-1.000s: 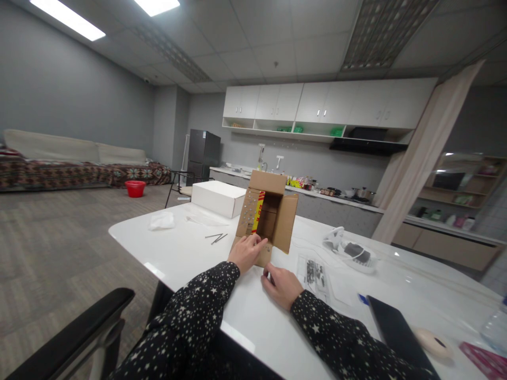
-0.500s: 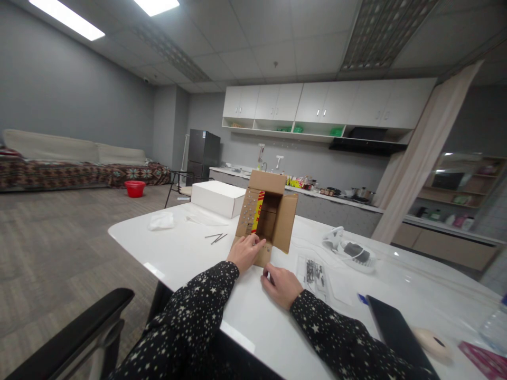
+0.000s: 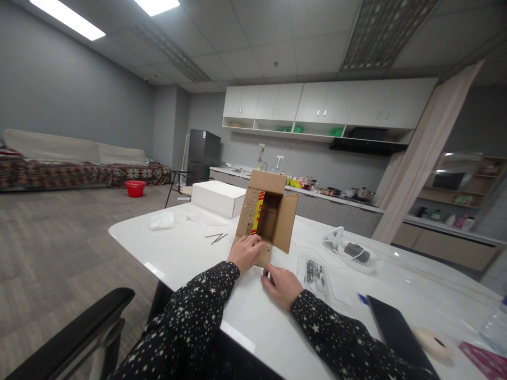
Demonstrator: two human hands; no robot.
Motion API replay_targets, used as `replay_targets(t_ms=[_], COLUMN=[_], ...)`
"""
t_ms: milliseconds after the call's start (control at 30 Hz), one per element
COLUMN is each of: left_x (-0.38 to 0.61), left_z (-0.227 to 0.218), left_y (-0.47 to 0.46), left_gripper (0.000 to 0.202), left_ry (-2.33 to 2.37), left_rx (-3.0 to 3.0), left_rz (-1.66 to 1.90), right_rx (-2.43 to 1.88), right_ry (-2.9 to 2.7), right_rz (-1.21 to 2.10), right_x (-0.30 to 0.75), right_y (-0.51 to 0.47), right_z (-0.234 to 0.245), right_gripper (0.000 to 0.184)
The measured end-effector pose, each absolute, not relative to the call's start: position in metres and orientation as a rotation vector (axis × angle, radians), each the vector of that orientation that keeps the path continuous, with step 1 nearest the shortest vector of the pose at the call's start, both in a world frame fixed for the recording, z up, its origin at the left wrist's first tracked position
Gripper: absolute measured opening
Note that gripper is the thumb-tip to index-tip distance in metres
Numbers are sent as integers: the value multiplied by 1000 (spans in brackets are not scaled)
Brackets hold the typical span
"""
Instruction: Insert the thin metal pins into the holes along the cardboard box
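Note:
An open cardboard box [image 3: 270, 214] lies on its side on the white table, its mouth facing me and its flaps spread. Small shiny pieces dot its left flap, beside a yellow and red strip. My left hand [image 3: 246, 253] rests at the lower left of the mouth, bent fingers closed over the cardboard at the bottom flap [image 3: 263, 256]. Close to that flap's near right corner, my right hand [image 3: 282, 285] lies on the table with curled fingers. What its fingertips hold, if anything, is hidden.
Thin metal rods [image 3: 217, 237] and a crumpled plastic bag [image 3: 161, 221] lie left of the box; a white box [image 3: 217, 198] stands behind. To the right are a clear tray of dark parts [image 3: 316, 273], a white corded device [image 3: 356, 255], and a dark flat tablet-like object [image 3: 396, 330].
My left hand's index finger, stretched toward the right before, is now drawn back and bent. My right hand and the cardboard box have stayed put.

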State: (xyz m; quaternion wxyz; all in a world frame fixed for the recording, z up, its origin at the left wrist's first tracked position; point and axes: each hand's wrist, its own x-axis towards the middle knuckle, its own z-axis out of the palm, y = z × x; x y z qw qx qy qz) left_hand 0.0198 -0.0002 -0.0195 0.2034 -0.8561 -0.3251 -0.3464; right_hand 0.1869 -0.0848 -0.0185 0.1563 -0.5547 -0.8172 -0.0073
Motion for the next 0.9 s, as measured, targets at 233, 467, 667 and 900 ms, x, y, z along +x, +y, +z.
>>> replay_targets(t_ms=[233, 467, 667, 900], left_x=[21, 24, 23, 23], left_z=[-19, -19, -18, -18], left_y=[0, 2, -1, -3], left_gripper=[18, 13, 11, 9], left_ry=[-900, -931, -873, -896], left_rx=[-2365, -2268, -2211, -2199], left_rz=[-962, -1018, -991, -954], right_rx=[-1600, -1596, -1583, -1569], right_ry=[-2344, -2343, -2340, -2339], right_rz=[-25, -31, -30, -26], right_x=[187, 187, 187, 188], right_y=[-86, -86, -85, -84], right_z=[-17, -17, -18, -19], right_gripper=[13, 14, 14, 14])
